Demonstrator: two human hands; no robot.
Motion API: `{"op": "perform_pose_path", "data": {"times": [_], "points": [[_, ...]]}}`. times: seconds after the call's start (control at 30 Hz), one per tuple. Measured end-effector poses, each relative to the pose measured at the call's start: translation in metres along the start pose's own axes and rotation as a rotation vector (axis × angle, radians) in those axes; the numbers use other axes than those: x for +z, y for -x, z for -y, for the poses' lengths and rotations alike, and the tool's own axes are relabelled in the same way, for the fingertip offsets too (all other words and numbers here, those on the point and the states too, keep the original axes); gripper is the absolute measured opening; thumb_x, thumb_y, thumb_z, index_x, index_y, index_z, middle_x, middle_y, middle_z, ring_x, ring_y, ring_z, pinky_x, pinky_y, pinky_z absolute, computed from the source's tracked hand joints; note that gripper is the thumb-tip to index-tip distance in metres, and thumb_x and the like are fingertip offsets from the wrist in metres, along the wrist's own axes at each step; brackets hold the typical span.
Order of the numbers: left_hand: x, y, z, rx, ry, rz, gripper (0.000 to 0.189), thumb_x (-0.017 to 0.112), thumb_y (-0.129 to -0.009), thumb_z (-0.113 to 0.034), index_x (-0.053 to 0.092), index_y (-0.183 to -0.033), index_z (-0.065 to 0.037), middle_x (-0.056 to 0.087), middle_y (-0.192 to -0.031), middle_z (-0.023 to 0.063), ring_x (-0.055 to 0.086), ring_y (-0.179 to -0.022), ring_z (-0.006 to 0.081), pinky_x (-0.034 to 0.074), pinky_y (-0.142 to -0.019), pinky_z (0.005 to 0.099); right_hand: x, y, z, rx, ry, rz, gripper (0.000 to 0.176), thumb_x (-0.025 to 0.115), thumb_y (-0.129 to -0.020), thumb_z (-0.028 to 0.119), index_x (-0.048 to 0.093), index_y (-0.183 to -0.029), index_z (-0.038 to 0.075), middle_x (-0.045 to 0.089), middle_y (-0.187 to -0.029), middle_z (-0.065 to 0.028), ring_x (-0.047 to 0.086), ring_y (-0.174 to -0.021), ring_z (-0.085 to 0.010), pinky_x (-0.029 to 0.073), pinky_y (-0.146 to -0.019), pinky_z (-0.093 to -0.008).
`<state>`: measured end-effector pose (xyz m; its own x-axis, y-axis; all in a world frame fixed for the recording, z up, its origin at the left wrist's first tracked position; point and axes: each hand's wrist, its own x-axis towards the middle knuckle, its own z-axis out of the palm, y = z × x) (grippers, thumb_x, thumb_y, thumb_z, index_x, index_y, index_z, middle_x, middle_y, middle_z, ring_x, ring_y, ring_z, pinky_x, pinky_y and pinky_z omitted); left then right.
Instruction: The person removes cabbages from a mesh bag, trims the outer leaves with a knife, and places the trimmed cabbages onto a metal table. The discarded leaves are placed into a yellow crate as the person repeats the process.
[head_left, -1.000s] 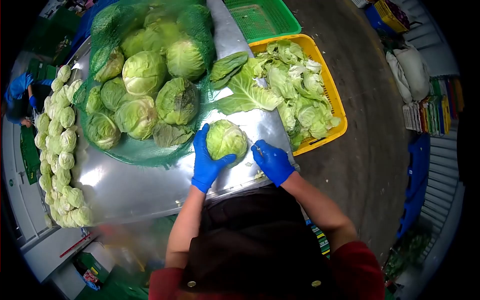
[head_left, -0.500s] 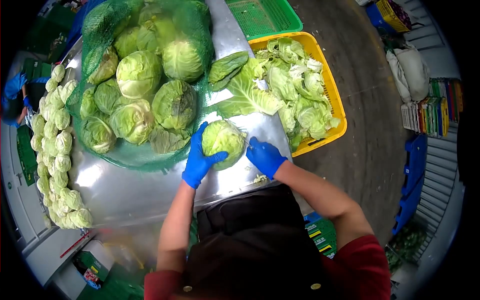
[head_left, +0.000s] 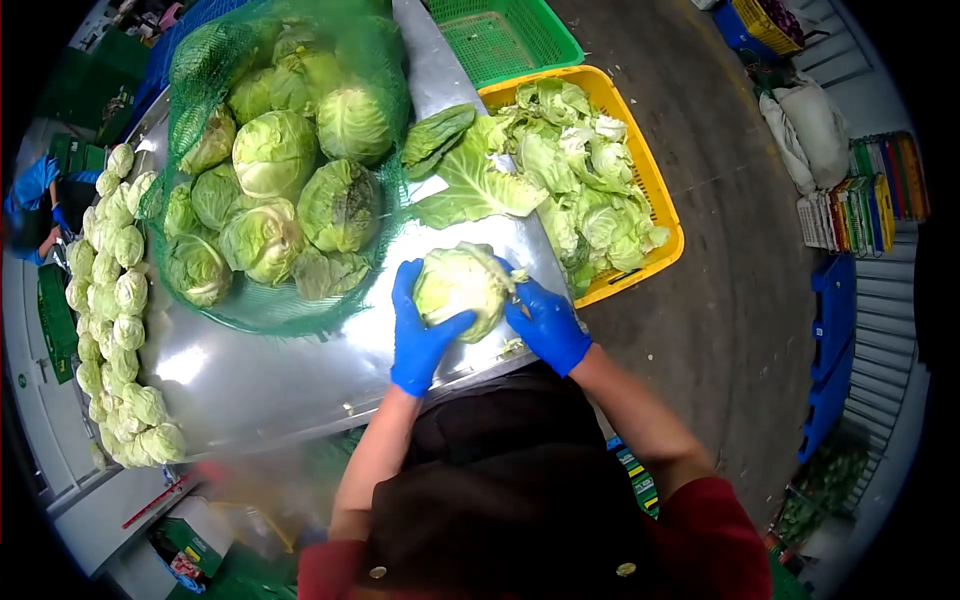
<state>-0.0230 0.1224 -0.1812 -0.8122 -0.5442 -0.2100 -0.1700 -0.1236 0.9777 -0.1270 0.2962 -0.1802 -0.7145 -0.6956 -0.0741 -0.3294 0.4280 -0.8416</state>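
Observation:
A pale green cabbage [head_left: 460,285] sits on the steel table [head_left: 270,370] near its front edge, right in front of me. My left hand [head_left: 420,330], in a blue glove, wraps around the cabbage's left side with the thumb across its front. On the cabbage's right side my right hand [head_left: 548,325], also gloved in blue, closes its fingertips on an outer leaf. I cannot tell whether it also holds a tool.
A green net sack of cabbages [head_left: 270,170] fills the table behind. A yellow crate of loose leaves [head_left: 660,250] and a green crate [head_left: 500,40] stand to the right. Trimmed cabbages [head_left: 115,300] line the left edge, where another person's blue sleeve [head_left: 35,190] shows.
The cabbage has been turned, and a paler side now faces up. My right hand moved from beside it onto its right side. The left hand kept its hold.

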Motion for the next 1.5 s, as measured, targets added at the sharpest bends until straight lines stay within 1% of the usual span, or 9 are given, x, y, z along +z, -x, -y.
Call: {"op": "perform_pose_path", "data": {"times": [0.13,0.27,0.37,0.4,0.57,0.7,0.9,1.17,1.5], "points": [[0.011,0.006,-0.009,-0.095,0.091,-0.151,0.105,0.089,-0.06,-0.012,0.026,-0.144,-0.003,0.04,-0.137,0.0158,0.046,-0.124,0.0272,0.041,-0.105,0.0382,0.007,-0.015,-0.074,-0.108,0.024,-0.209,0.048,0.061,-0.087,0.012,0.052,-0.134,0.009,0.064,-0.08,-0.016,0.059,-0.062,-0.0237,0.05,-0.061,-0.0356],[-0.005,0.008,0.001,-0.117,0.144,-0.118,0.101,0.086,-0.061,-0.008,0.028,-0.144,-0.004,0.044,-0.135,0.0155,0.051,-0.119,0.0268,0.047,-0.099,0.0368,-0.036,-0.054,-0.054,0.522,-0.186,-0.225,0.065,0.063,-0.087,0.015,0.037,-0.147,0.014,0.067,-0.096,-0.0208,0.065,-0.074,-0.035,0.053,-0.066,-0.0374],[-0.013,-0.001,-0.005,-0.164,0.15,-0.043,0.099,0.085,-0.062,-0.005,0.029,-0.143,-0.003,0.048,-0.131,0.0162,0.053,-0.118,0.027,0.047,-0.099,0.0372,-0.036,-0.044,0.006,0.216,0.266,-0.173,0.074,0.066,-0.088,0.026,0.028,-0.151,0.018,0.063,-0.121,-0.0204,0.067,-0.093,-0.0371,0.054,-0.075,-0.0395],[-0.017,-0.008,-0.006,-0.158,0.145,-0.006,0.099,0.085,-0.062,-0.003,0.028,-0.143,-0.003,0.048,-0.131,0.0172,0.053,-0.117,0.0273,0.048,-0.098,0.0374,-0.026,-0.043,0.012,-0.146,0.199,-0.289,0.082,0.068,-0.085,0.037,0.024,-0.152,0.023,0.067,-0.105,-0.0204,0.066,-0.067,-0.0343,0.054,-0.06,-0.0412],[-0.027,-0.025,0.001,-0.239,0.245,0.027,0.098,0.085,-0.064,-0.002,0.027,-0.143,-0.001,0.051,-0.128,0.0176,0.055,-0.115,0.0263,0.049,-0.097,0.0368,0.008,-0.042,0.043,-0.305,0.506,0.029,0.066,0.061,-0.09,0.036,0.034,-0.148,0.016,0.048,-0.141,-0.0145,0.067,-0.096,-0.0287,0.055,-0.073,-0.037],[-0.027,-0.028,0.0,-0.207,0.173,0.08,0.093,0.087,-0.063,-0.006,0.035,-0.141,-0.001,0.054,-0.127,0.0151,0.055,-0.115,0.0249,0.048,-0.098,0.0357,-0.016,-0.1,0.029,-0.089,0.712,0.421,0.045,0.059,-0.09,0.032,0.053,-0.134,0.022,0.057,-0.131,-0.0131,0.066,-0.099,-0.03,0.056,-0.076,-0.0367],[-0.043,-0.033,0.009,-0.19,0.077,0.211,0.095,0.087,-0.061,-0.01,0.037,-0.142,-0.002,0.05,-0.133,0.0129,0.051,-0.122,0.0246,0.045,-0.101,0.0367,-0.015,-0.082,0.048,-0.068,0.122,-0.059,0.05,0.065,-0.087,0.036,0.054,-0.134,0.022,0.06,-0.129,-0.0097,0.065,-0.1,-0.03,0.054,-0.083,-0.0403],[-0.008,-0.001,0.012,0.156,-0.103,-0.04,0.113,0.09,-0.057,-0.028,0.027,-0.147,-0.003,0.031,-0.144,0.0194,0.037,-0.133,0.0358,0.037,-0.108,0.0432,-0.008,-0.055,0.022,0.146,0.062,0.109,0.058,0.064,-0.088,0.047,0.056,-0.129,0.007,0.063,-0.121,-0.0155,0.064,-0.105,-0.0293,0.05,-0.092,-0.0353],[0.021,-0.026,-0.019,0.231,-0.641,-0.053,0.115,0.091,-0.057,-0.036,0.026,-0.144,0.004,0.038,-0.137,0.0252,0.041,-0.126,0.0409,0.036,-0.107,0.0449,-0.002,-0.037,0.015,-0.166,0.483,-0.063,0.057,0.053,-0.095,0.037,0.039,-0.147,0.017,0.065,-0.076,-0.0117,0.062,-0.055,-0.0286,0.047,-0.049,-0.0402]]}}
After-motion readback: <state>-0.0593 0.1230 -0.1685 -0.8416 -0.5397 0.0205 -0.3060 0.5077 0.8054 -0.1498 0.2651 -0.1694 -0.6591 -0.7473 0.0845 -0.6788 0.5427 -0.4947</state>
